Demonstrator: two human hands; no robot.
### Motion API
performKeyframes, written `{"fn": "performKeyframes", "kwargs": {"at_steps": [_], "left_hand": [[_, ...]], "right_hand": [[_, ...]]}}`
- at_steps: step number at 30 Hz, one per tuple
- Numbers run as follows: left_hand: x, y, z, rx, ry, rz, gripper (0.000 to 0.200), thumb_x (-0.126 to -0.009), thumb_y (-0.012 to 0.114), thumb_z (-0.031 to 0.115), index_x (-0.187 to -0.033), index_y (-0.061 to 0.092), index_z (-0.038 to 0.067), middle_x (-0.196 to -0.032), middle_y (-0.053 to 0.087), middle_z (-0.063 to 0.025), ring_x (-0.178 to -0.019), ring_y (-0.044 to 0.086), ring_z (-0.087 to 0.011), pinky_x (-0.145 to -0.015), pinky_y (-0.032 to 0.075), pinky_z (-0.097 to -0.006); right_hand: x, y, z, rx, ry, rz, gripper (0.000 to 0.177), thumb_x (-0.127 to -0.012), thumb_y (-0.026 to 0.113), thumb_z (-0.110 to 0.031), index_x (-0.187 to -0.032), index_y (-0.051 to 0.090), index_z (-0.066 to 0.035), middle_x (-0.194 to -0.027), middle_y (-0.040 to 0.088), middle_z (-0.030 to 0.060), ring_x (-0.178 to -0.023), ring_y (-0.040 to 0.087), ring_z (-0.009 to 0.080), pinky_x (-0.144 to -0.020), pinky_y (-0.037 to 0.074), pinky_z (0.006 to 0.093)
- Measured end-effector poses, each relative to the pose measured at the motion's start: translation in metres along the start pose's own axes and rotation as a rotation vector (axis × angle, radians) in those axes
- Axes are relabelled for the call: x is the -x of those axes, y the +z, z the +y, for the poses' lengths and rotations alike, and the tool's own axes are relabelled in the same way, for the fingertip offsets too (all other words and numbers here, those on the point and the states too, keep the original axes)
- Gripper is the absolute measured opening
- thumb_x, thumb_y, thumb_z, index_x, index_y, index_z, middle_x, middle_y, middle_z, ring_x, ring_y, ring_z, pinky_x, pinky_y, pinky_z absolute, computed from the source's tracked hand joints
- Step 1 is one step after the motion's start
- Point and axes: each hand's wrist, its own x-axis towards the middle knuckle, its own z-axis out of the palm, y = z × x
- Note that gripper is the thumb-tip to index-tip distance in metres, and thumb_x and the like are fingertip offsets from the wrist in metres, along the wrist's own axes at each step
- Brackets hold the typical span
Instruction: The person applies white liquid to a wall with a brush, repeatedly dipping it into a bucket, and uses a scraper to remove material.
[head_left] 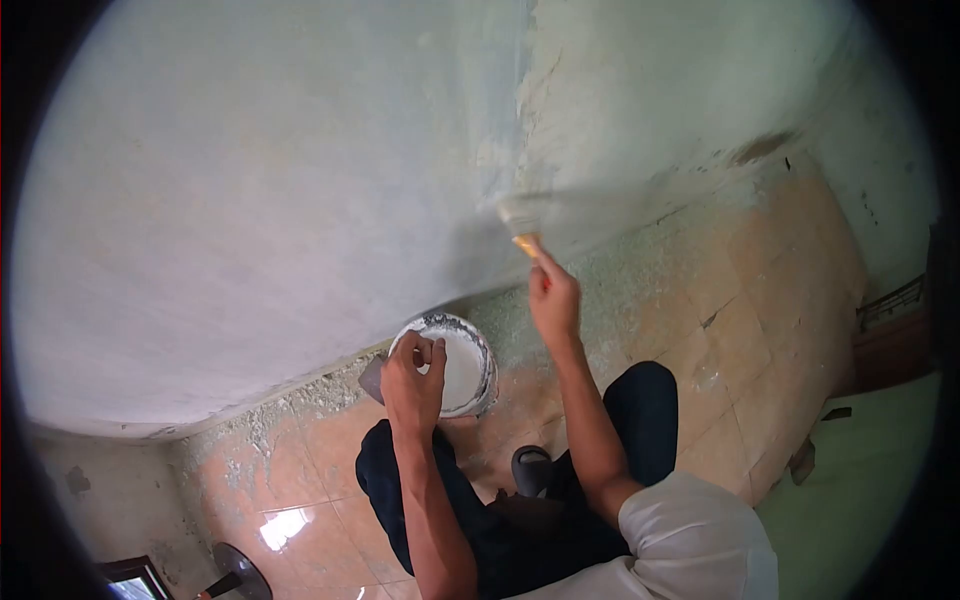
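My right hand (pixel 556 300) is closed round the yellow-orange handle of a paintbrush (pixel 520 222). Its pale bristles, smeared by motion, are at the wall (pixel 300 200), low down near a rough vertical seam. My left hand (pixel 412 385) is over the left side of a round bucket (pixel 487 365), fingers curled in towards the thumb. Whether anything is between those fingers I cannot make out. White liquid fills part of the bucket, and its rim is streaked with white and dark smears. A grey flat-edged thing (pixel 371 380) shows just left of my left hand, partly hidden.
Peach floor tiles (pixel 290 460) carry pale flakes and dust along the wall's foot. A grey slipper (pixel 532 470) is between my dark-clothed knees. At lower left are a dark round object (pixel 240 572) and a dark-framed item (pixel 135 580). Brown furniture (pixel 890 350) stands at right.
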Motion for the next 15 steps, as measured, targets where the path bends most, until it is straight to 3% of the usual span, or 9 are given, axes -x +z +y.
{"fn": "performKeyframes", "kwargs": {"at_steps": [4,5,9,11,13,15], "left_hand": [[0.003,0.003,-0.003,-0.056,0.029,-0.019,0.032,-0.098,0.079,0.017,-0.085,0.057,-0.002,-0.075,0.061,-0.0159,-0.068,0.058,-0.0329,-0.068,0.049,-0.0454],[0.006,0.004,-0.002,-0.048,0.040,-0.015,0.032,-0.098,0.079,0.017,-0.086,0.057,-0.002,-0.075,0.061,-0.0160,-0.067,0.058,-0.0331,-0.068,0.048,-0.0456],[0.009,0.000,0.003,-0.033,0.025,-0.027,0.032,-0.098,0.079,0.017,-0.085,0.057,-0.002,-0.075,0.061,-0.0160,-0.067,0.057,-0.0336,-0.068,0.048,-0.0458],[0.010,0.000,0.000,-0.045,0.014,-0.029,0.032,-0.098,0.079,0.017,-0.085,0.057,-0.002,-0.075,0.062,-0.0162,-0.068,0.058,-0.0339,-0.068,0.049,-0.0459],[0.010,-0.002,0.001,-0.049,0.015,-0.031,0.032,-0.098,0.079,0.018,-0.085,0.057,-0.002,-0.075,0.061,-0.0161,-0.067,0.058,-0.0338,-0.068,0.049,-0.0460],[0.009,-0.004,0.000,-0.053,0.016,-0.025,0.033,-0.098,0.079,0.018,-0.084,0.057,-0.001,-0.075,0.061,-0.0160,-0.067,0.058,-0.0338,-0.068,0.049,-0.0462]], "right_hand": [[-0.046,-0.068,-0.090,-0.167,-0.264,0.290,0.047,-0.106,0.061,0.003,-0.151,0.068,-0.005,-0.117,0.081,0.0213,-0.084,0.077,0.0262,-0.074,0.059,0.0351],[-0.062,-0.074,-0.104,-0.163,-0.378,0.343,0.046,-0.106,0.060,0.003,-0.151,0.068,-0.005,-0.120,0.081,0.0209,-0.084,0.077,0.0261,-0.074,0.059,0.0357],[-0.106,-0.060,-0.138,-0.145,-0.518,0.382,0.049,-0.105,0.062,0.003,-0.153,0.067,-0.008,-0.115,0.080,0.0207,-0.082,0.076,0.0274,-0.073,0.059,0.0372],[-0.112,-0.022,-0.110,-0.059,-0.532,0.348,0.055,-0.104,0.064,0.002,-0.156,0.064,-0.015,-0.110,0.079,0.0196,-0.084,0.077,0.0319,-0.074,0.061,0.0394],[-0.081,0.026,-0.043,-0.003,-0.392,0.256,0.062,-0.102,0.066,0.001,-0.159,0.062,-0.021,-0.100,0.075,0.0183,-0.083,0.075,0.0359,-0.073,0.061,0.0417],[-0.032,0.067,0.034,-0.045,-0.478,0.265,0.062,-0.101,0.066,0.000,-0.159,0.062,-0.021,-0.096,0.072,0.0183,-0.080,0.073,0.0365,-0.070,0.060,0.0449]]}}
